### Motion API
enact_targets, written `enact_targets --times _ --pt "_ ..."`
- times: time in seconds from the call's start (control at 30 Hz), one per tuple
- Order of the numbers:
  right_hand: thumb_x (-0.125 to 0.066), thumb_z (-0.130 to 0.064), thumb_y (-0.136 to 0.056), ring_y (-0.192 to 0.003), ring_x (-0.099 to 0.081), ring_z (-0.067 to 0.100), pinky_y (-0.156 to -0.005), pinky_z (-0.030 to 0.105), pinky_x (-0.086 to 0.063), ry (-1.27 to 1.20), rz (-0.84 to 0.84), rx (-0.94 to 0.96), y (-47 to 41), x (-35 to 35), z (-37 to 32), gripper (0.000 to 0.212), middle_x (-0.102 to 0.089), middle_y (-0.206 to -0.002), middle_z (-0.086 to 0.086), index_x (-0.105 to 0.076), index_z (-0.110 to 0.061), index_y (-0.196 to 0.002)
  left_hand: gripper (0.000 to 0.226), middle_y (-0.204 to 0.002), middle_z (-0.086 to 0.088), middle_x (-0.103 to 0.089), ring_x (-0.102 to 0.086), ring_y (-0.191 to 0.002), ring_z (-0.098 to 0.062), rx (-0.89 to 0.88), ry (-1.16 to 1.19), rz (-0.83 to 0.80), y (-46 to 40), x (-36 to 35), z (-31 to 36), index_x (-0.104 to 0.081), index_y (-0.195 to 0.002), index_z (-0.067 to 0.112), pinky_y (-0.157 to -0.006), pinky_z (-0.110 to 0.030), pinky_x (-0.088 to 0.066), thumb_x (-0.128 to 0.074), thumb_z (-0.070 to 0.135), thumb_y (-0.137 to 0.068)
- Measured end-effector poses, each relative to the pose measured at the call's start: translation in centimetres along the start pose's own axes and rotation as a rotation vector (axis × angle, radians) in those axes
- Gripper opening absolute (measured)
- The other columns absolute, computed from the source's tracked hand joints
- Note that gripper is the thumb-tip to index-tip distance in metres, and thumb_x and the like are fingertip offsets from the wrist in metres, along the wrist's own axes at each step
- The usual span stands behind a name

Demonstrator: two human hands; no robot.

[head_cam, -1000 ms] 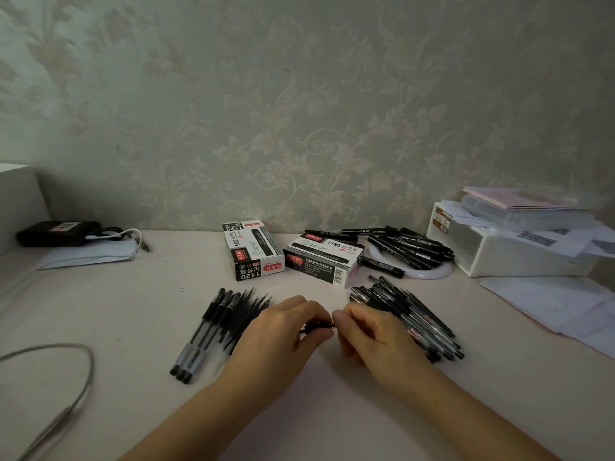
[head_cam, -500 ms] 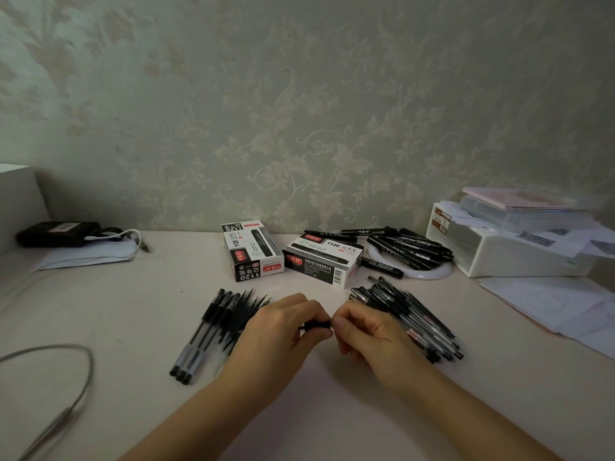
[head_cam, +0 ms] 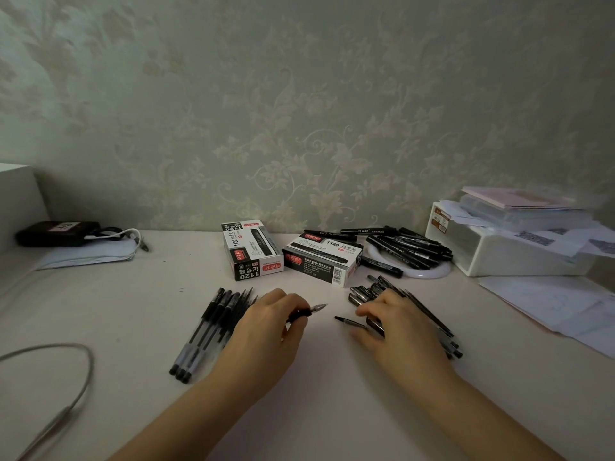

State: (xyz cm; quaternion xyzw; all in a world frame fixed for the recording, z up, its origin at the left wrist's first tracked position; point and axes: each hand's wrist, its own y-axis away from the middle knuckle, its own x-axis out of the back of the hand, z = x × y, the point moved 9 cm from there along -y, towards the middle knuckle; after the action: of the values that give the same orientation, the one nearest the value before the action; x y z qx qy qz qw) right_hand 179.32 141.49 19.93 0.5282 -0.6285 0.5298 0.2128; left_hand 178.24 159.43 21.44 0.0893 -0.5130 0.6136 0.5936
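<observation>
Our left grip [head_cam: 266, 331] is clenched round an uncapped black gel pen [head_cam: 307, 311], held low over the counter [head_cam: 316, 410] with its tip pointing at our right grip [head_cam: 399, 331]. The right grip rests on the pile of pens [head_cam: 436, 327] (its fingers are blurred). We cannot tell whether it grasps the thin black piece [head_cam: 349, 322] at its fingertips.

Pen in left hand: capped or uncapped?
Uncapped. The pen gripped by the left hand shows a bare, clear pointed tip sticking out to the right, with no cap over it.
</observation>
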Motion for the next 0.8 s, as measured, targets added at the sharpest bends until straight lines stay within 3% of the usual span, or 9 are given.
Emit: enact_targets --times 0.17,0.27,0.37,0.5,0.67,0.8 --pt "-0.064 -0.036 -0.092 -0.093 -0.044 0.006 -0.078 0.019 -0.04 0.056 -0.033 0.024 -0.1 -0.4 -0.3 0.017 -0.047 -0.096 -0.016 -0.071 -0.03 -0.105 0.018 -0.094 0.013 -0.054 -0.054 -0.078 -0.006 -0.003 -0.014 -0.035 0.2 -0.3 0.0 -0.064 -0.11 0.026 -0.075 -0.024 -0.049 -0.054 0.027 -0.095" --pt "-0.056 -0.032 -0.097 -0.095 -0.044 0.007 -0.084 0.024 -0.04 0.061 -0.054 0.042 -0.1 -0.6 -0.6 0.013 -0.052 -0.102 -0.015 -0.066 -0.03 -0.104 0.018 -0.094 0.013 -0.055 -0.054 -0.078 -0.005 -0.006 -0.018 -0.038 0.1 -0.3 0.0 -0.064 -0.111 0.027 -0.075 -0.025 -0.049 -0.054 0.028 -0.095" --pt "-0.051 -0.027 -0.1 -0.094 -0.053 0.008 -0.083 0.031 -0.046 -0.09 -0.044 0.024 -0.1 -0.3 -0.8 0.009 -0.059 -0.096 -0.015 -0.06 -0.026 -0.1 0.018 -0.094 0.013 -0.056 -0.055 -0.077 -0.006 -0.007 -0.017 -0.028 0.2 -0.2 0.0 -0.065 -0.11 0.027 -0.073 -0.025 -0.049 -0.054 0.028 -0.095" --pt "-0.053 -0.019 -0.099 -0.085 -0.061 0.003 -0.074 0.022 -0.049 -0.38 -0.042 -0.015 0.0 0.0 -1.5 0.009 -0.065 -0.088 -0.01 -0.061 -0.023 -0.098 0.017 -0.093 0.013 -0.056 -0.055 -0.077 -0.006 -0.02 -0.008 -0.031 0.2 -0.1 0.1 -0.065 -0.108 0.027 -0.073 -0.027 -0.049 -0.055 0.027 -0.095" --pt "-0.056 -0.015 -0.097 -0.085 -0.061 0.006 -0.074 0.023 -0.049 -0.436 -0.055 0.044 0.1 -0.1 -2.4 0.01 -0.064 -0.091 -0.01 -0.064 -0.021 -0.099 0.016 -0.094 0.017 -0.053 -0.053 -0.083 -0.003 -0.062 -0.003 -0.083 0.2 -0.7 0.7 -0.064 -0.108 0.031 -0.075 -0.025 -0.048 -0.055 0.029 -0.095" --pt "-0.057 -0.014 -0.097 -0.084 -0.058 0.003 -0.07 0.014 -0.046 -0.442 0.047 0.016 -0.3 1.1 -1.5 0.011 -0.064 -0.092 -0.01 -0.065 -0.021 -0.099 0.016 -0.094 0.013 -0.056 -0.054 -0.082 -0.005 -0.052 -0.007 -0.045 0.1 -0.3 0.4 -0.065 -0.107 0.028 -0.075 -0.026 -0.048 -0.056 0.026 -0.094"
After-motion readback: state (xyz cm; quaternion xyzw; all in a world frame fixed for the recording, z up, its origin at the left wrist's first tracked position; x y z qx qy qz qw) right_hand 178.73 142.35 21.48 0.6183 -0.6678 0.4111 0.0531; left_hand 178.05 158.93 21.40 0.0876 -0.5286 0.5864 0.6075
